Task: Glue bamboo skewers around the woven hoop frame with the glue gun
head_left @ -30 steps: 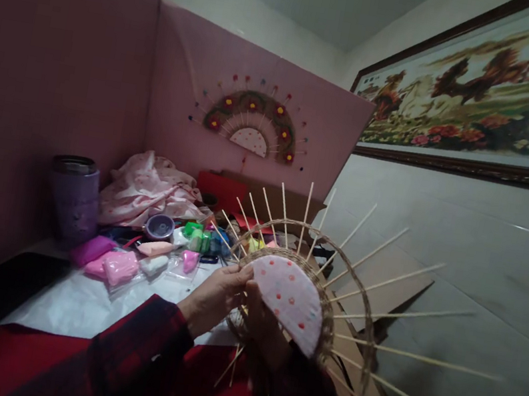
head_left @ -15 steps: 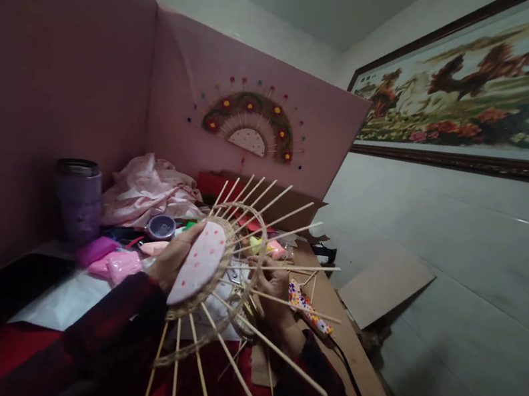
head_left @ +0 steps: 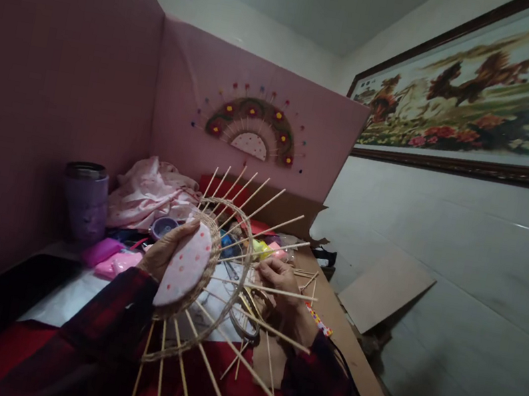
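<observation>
My left hand (head_left: 163, 252) grips the flat side of a half-round woven fan (head_left: 186, 265), thumb on its white fabric centre with pinkish-red dots. Thin wooden sticks (head_left: 249, 287) radiate from that centre, and a twine ring (head_left: 240, 288) is woven across them farther out. Just right of the ring is my right hand (head_left: 283, 290), thumb and fingers pinched together beside the sticks. Whatever those fingers hold is too small to make out. Behind the sticks lies a pair of scissors (head_left: 247, 317), partly covered by them.
A purple tumbler (head_left: 85, 202) stands at left beside crumpled pink cloth (head_left: 151, 192). Pink packets (head_left: 116, 262) lie in front. A finished flowered fan (head_left: 251, 121) is pinned to the pink board behind. Cardboard (head_left: 346, 347) covers the table's right side, with loose sticks (head_left: 270, 361) nearby.
The fan has shifted slightly left and lower in view with my left hand. My right hand has moved from behind the twine ring to its right, showing more of the scissors.
</observation>
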Demonstrator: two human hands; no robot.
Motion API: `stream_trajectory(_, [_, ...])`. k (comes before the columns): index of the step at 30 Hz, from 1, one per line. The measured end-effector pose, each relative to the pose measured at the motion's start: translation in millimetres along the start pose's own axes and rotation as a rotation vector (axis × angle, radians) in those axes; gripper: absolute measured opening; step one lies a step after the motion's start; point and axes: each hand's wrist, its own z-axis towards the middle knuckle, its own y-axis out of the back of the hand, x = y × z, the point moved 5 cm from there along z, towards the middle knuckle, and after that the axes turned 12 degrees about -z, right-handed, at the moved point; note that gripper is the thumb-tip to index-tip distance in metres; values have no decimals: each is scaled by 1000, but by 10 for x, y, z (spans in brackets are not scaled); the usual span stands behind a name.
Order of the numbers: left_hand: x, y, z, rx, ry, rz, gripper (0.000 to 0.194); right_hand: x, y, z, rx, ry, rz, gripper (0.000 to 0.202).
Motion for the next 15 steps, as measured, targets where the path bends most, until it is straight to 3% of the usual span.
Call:
stream_trajectory(10, [103,-19,12,34,-6,-5,17,-108,-50,0,84,-19,-135,24])
stream_trajectory(15, [75,-1,22,154,-94,93,21,-180,-6,41,61,-26,-231,19])
